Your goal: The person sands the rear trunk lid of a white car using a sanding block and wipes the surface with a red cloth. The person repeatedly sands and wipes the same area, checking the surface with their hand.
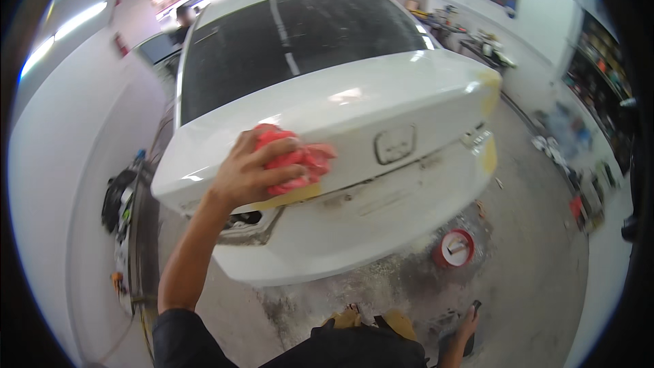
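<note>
My left hand (255,167) grips a crumpled red cloth (303,161) and presses it against the rear edge of a white car's trunk lid (381,102), left of the emblem (395,144). Yellow masking tape (289,196) runs under the cloth along the lid's lower edge. My right hand (466,327) hangs low by my side at the bottom of the view and holds a small dark object (475,308); I cannot tell what it is. The dusty rear window (300,41) lies above the lid.
A round red and white tin (455,248) sits on the dusty concrete floor behind the bumper (354,238). A white wall (68,163) stands close on the left with tools (119,197) at its foot. Benches and shelves (593,75) line the right side.
</note>
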Action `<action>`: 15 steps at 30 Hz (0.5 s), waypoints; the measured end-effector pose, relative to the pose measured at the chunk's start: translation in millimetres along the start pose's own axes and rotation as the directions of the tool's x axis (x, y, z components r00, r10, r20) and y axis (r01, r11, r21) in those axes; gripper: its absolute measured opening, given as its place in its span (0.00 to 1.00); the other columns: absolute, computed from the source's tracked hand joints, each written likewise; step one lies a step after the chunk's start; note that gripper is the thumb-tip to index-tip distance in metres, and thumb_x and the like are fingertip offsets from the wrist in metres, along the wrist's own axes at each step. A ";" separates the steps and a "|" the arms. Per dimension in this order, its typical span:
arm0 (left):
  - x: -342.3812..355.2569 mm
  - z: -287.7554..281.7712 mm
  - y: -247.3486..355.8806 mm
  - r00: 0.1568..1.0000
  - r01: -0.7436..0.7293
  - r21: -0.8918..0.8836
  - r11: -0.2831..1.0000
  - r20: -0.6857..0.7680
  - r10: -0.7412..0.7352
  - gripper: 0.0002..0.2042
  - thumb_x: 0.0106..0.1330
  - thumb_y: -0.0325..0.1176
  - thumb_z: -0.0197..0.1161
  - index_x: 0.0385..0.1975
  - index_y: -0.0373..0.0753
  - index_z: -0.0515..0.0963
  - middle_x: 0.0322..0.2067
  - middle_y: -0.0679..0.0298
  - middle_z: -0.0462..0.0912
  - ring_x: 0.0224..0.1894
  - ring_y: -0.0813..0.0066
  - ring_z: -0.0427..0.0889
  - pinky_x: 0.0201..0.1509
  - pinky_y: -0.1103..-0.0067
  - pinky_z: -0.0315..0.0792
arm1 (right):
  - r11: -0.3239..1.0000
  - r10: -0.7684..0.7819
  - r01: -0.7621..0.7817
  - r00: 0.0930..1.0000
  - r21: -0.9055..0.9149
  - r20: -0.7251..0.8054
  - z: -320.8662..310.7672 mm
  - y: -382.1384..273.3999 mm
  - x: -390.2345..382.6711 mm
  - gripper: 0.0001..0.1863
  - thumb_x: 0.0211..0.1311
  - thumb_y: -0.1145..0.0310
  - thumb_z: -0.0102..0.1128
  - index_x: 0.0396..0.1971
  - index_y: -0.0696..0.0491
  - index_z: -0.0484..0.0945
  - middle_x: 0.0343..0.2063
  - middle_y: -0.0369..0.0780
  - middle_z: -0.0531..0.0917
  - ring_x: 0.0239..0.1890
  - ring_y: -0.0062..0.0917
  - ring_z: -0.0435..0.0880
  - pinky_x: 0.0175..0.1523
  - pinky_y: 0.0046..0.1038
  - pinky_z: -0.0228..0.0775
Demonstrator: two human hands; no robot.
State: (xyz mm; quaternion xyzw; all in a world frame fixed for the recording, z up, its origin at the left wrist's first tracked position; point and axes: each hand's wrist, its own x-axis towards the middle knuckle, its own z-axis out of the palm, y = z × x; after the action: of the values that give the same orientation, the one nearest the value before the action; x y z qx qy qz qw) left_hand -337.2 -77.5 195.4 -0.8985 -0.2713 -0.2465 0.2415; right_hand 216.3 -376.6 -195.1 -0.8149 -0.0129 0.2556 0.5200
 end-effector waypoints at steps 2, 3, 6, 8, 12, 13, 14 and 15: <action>-4.8 4.0 -3.3 0.998 0.015 -0.036 0.999 -0.066 -0.017 0.23 0.38 0.36 0.84 0.38 0.56 0.85 0.56 0.66 0.77 0.57 0.50 0.78 0.58 0.58 0.77 | 0.996 -0.087 0.084 0.992 0.035 0.094 -9.7 14.7 -20.0 0.33 0.72 0.50 0.61 0.66 0.59 0.69 0.58 0.47 0.78 0.58 0.34 0.77 0.64 0.33 0.67; -5.5 6.4 -0.9 0.999 0.023 -0.036 0.999 -0.046 -0.024 0.23 0.38 0.34 0.84 0.38 0.54 0.84 0.57 0.66 0.77 0.56 0.50 0.78 0.58 0.58 0.77 | 0.994 -0.100 0.097 0.993 0.046 0.070 -12.2 21.5 -28.2 0.34 0.72 0.50 0.61 0.66 0.59 0.69 0.58 0.48 0.78 0.58 0.35 0.77 0.64 0.33 0.67; -2.4 10.1 6.6 0.993 0.049 -0.111 0.993 -0.103 -0.060 0.21 0.40 0.33 0.82 0.38 0.53 0.84 0.56 0.66 0.78 0.56 0.50 0.77 0.56 0.61 0.78 | 0.981 -0.175 0.184 0.976 -0.055 0.132 -17.1 49.2 -48.8 0.33 0.69 0.52 0.64 0.66 0.58 0.70 0.58 0.50 0.78 0.60 0.39 0.77 0.66 0.35 0.66; -2.0 8.7 10.5 0.990 0.070 -0.136 0.988 -0.108 -0.085 0.21 0.40 0.32 0.81 0.38 0.52 0.84 0.56 0.65 0.78 0.55 0.50 0.78 0.55 0.61 0.79 | 0.951 -0.238 0.240 0.971 -0.195 0.030 -23.9 79.6 -62.4 0.33 0.67 0.53 0.66 0.65 0.58 0.71 0.57 0.50 0.78 0.60 0.40 0.77 0.66 0.36 0.66; -5.7 7.5 11.3 0.991 0.080 -0.204 0.976 -0.090 -0.100 0.21 0.40 0.30 0.80 0.38 0.49 0.83 0.56 0.64 0.78 0.54 0.50 0.77 0.53 0.61 0.78 | 0.967 -0.220 0.206 0.971 -0.147 -0.090 -62.5 175.5 -106.2 0.34 0.64 0.54 0.68 0.64 0.57 0.72 0.59 0.52 0.77 0.62 0.44 0.76 0.68 0.39 0.65; -6.7 8.5 11.2 0.993 0.070 -0.225 0.972 -0.073 -0.089 0.21 0.40 0.30 0.80 0.38 0.48 0.83 0.56 0.63 0.78 0.54 0.50 0.77 0.53 0.61 0.78 | 0.962 -0.175 0.142 0.976 -0.234 -0.127 -78.3 206.0 -123.6 0.34 0.64 0.55 0.69 0.64 0.57 0.72 0.59 0.52 0.76 0.61 0.45 0.76 0.67 0.39 0.66; -8.3 9.2 10.8 0.995 0.062 -0.253 0.965 -0.065 -0.081 0.22 0.40 0.29 0.80 0.38 0.48 0.83 0.56 0.63 0.78 0.54 0.49 0.77 0.54 0.61 0.77 | 0.949 -0.188 0.135 0.968 -0.284 -0.167 -96.2 238.1 -144.3 0.35 0.63 0.56 0.69 0.65 0.57 0.71 0.59 0.52 0.75 0.60 0.45 0.76 0.66 0.40 0.67; -9.1 10.0 10.4 0.997 0.044 -0.278 0.959 -0.048 -0.059 0.22 0.40 0.29 0.79 0.39 0.48 0.83 0.55 0.62 0.78 0.54 0.49 0.77 0.55 0.61 0.77 | 0.960 -0.097 0.047 0.980 -0.276 -0.173 -115.9 270.5 -167.6 0.33 0.66 0.48 0.64 0.59 0.60 0.76 0.54 0.52 0.80 0.54 0.44 0.80 0.59 0.41 0.71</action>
State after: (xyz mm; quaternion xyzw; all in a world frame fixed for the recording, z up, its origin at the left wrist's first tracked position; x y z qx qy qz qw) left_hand -334.4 -82.9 179.5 -0.9088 -0.2506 -0.3135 0.1144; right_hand 54.3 -646.3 -320.4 -0.8974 -0.0290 0.1555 0.4119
